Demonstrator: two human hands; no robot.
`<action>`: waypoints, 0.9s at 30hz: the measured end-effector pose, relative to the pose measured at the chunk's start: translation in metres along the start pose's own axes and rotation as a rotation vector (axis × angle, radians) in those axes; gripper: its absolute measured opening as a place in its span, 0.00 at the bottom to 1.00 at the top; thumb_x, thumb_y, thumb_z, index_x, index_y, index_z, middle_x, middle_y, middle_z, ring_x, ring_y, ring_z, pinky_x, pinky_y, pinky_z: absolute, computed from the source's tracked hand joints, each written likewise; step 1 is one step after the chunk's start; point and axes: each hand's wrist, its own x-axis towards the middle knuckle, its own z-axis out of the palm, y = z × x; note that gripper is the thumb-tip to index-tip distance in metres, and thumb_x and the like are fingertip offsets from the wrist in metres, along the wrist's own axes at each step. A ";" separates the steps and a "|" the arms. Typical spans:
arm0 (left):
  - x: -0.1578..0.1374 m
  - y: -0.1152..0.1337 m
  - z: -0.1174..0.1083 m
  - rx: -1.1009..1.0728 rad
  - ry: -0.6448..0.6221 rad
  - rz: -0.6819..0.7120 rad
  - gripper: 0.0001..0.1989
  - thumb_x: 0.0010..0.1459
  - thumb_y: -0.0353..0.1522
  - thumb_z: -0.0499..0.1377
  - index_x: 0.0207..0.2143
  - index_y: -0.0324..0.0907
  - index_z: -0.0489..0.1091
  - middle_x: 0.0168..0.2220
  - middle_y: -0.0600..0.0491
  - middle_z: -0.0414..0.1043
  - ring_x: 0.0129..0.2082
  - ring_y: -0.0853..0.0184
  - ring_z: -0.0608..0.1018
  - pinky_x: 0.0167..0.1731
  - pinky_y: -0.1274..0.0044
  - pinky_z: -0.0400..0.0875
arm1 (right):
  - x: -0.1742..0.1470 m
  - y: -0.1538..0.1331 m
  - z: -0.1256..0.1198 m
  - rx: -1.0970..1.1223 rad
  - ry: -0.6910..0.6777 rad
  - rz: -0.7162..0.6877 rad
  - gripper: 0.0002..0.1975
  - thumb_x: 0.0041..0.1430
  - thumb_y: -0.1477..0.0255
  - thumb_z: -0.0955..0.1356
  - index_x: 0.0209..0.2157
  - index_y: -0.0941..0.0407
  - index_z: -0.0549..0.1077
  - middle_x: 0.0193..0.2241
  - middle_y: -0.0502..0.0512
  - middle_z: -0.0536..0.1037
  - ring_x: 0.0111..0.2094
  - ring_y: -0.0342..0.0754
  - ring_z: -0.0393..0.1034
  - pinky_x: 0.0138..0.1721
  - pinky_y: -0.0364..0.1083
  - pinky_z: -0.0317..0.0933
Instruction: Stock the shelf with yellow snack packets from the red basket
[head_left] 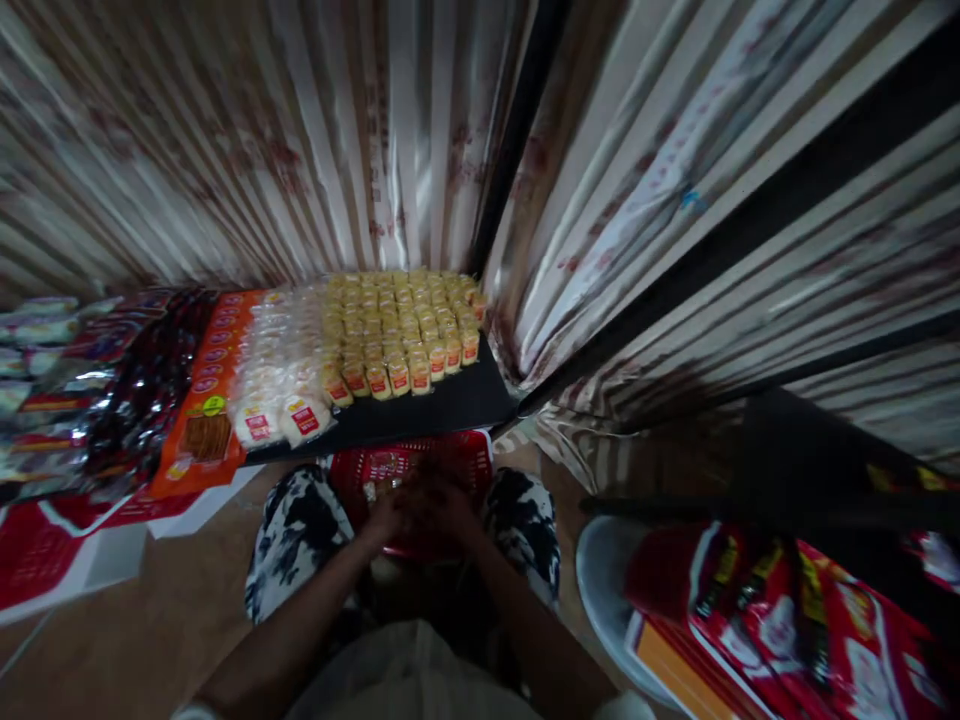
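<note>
Both hands are close together over a red plastic basket [472, 455] between my knees. My left hand [399, 508] is near some small pale items [371, 490] in the basket, too blurred to name. Beside it, my right hand [446, 505] reaches in from the other side. Shadow and blur hide the fingers of both, so any hold cannot be made out. Just beyond the basket, rows of small yellow wrapped packs [405, 340] stand on a black shelf [420, 415]. White wrapped packs [281, 400] lie to their left.
An orange snack packet [206, 400] and dark shiny packets [146, 390] lie farther left on the shelf. Red and white baskets [97, 550] are on the floor at left. Red packets [780, 620] fill the lower right. Striped curtains [390, 150] and dark poles [720, 210] border the space.
</note>
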 end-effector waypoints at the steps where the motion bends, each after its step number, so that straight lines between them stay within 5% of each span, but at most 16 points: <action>1: -0.004 0.005 -0.002 -0.015 0.008 0.019 0.15 0.49 0.28 0.57 0.41 0.41 0.71 0.36 0.50 0.76 0.41 0.64 0.76 0.39 0.75 0.70 | 0.000 -0.004 -0.006 0.024 0.008 -0.025 0.11 0.49 0.72 0.66 0.34 0.56 0.77 0.33 0.56 0.80 0.34 0.51 0.74 0.37 0.47 0.65; 7: -0.027 0.041 -0.016 -0.204 -0.004 0.213 0.17 0.48 0.35 0.59 0.42 0.38 0.68 0.34 0.51 0.75 0.34 0.66 0.76 0.34 0.77 0.69 | -0.005 -0.034 -0.035 0.196 0.073 -0.151 0.10 0.49 0.67 0.66 0.28 0.57 0.77 0.26 0.52 0.78 0.30 0.47 0.71 0.34 0.45 0.64; 11: -0.039 0.070 -0.025 -0.054 0.061 0.301 0.14 0.48 0.37 0.59 0.37 0.38 0.69 0.33 0.51 0.74 0.33 0.66 0.75 0.34 0.77 0.68 | -0.011 -0.053 -0.046 0.329 0.052 -0.223 0.10 0.49 0.65 0.66 0.28 0.56 0.76 0.26 0.51 0.78 0.29 0.46 0.71 0.34 0.45 0.65; 17: -0.046 0.118 -0.039 0.088 0.128 0.483 0.08 0.47 0.29 0.56 0.33 0.39 0.70 0.32 0.53 0.74 0.33 0.67 0.75 0.37 0.77 0.68 | -0.007 -0.077 -0.060 0.527 0.214 -0.300 0.12 0.50 0.62 0.66 0.32 0.56 0.75 0.28 0.54 0.79 0.29 0.50 0.74 0.32 0.48 0.68; 27: -0.007 0.212 -0.056 0.157 0.206 0.669 0.13 0.46 0.28 0.58 0.38 0.39 0.71 0.30 0.55 0.75 0.31 0.69 0.75 0.35 0.77 0.70 | 0.028 -0.129 -0.110 0.324 0.579 -0.445 0.17 0.56 0.68 0.62 0.46 0.54 0.73 0.42 0.55 0.77 0.43 0.50 0.71 0.44 0.49 0.66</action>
